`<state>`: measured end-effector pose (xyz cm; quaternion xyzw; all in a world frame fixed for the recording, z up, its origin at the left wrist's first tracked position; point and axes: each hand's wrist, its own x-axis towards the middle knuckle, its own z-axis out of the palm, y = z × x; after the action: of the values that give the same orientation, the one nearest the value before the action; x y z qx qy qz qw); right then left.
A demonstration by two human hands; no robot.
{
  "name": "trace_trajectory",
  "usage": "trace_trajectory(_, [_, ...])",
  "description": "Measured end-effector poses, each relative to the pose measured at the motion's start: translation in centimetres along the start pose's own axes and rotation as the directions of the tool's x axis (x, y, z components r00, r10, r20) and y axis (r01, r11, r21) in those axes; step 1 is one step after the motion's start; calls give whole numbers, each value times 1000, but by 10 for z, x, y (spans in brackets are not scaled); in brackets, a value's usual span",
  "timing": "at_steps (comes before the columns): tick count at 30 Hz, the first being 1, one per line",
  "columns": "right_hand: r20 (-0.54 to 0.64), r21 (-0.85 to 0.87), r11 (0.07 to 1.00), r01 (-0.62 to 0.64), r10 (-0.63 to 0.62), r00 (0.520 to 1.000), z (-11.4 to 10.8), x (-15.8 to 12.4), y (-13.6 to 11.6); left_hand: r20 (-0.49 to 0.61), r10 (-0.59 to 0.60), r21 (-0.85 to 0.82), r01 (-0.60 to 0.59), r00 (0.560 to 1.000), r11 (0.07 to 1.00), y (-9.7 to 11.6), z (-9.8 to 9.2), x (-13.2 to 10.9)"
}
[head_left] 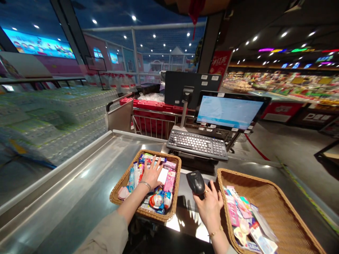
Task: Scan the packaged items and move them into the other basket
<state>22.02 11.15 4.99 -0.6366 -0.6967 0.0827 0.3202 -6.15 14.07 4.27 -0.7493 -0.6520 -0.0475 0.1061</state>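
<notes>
My left hand (153,175) rests over the goods in the left wicker basket (116,188), fingers spread. A small white box (163,175) shows beside its thumb; any contact is hard to make out. Around it lie pink packages (170,179), a blue tube (131,179) and round character-shaped containers (156,201). My right hand (209,203) is open between the two baskets, fingers apart. Just beyond its thumb is a rounded black device (196,182), shaped like a computer mouse; whether the thumb touches it I cannot tell.
A second wicker basket (286,197) at right holds several packaged goods (242,211). Behind the metal counter (87,176) stand a keyboard (197,143), a lit monitor (227,111) and a dark screen (174,88). A cart (150,123) stands beyond; stacked bottle packs (53,116) fill the left.
</notes>
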Motion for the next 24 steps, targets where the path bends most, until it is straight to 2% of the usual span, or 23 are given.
trace_trajectory(11, [-1, -27, 1000, -8, 8, 1000, 1, 5, 10, 133, 54, 21, -58, 990, 998, -5, 15, 19])
trace_trajectory(20, [-2, -10, 1000, -12, 12, 1000, 4, 6, 12, 86, 103, 16, -105, 991, 994, -8, 20, 20])
trace_trajectory(24, [12, -1, 1000, -19, 19, 1000, 5, 5, 13, 49, 102, 11, -103, 994, 995, -9, 16, 19])
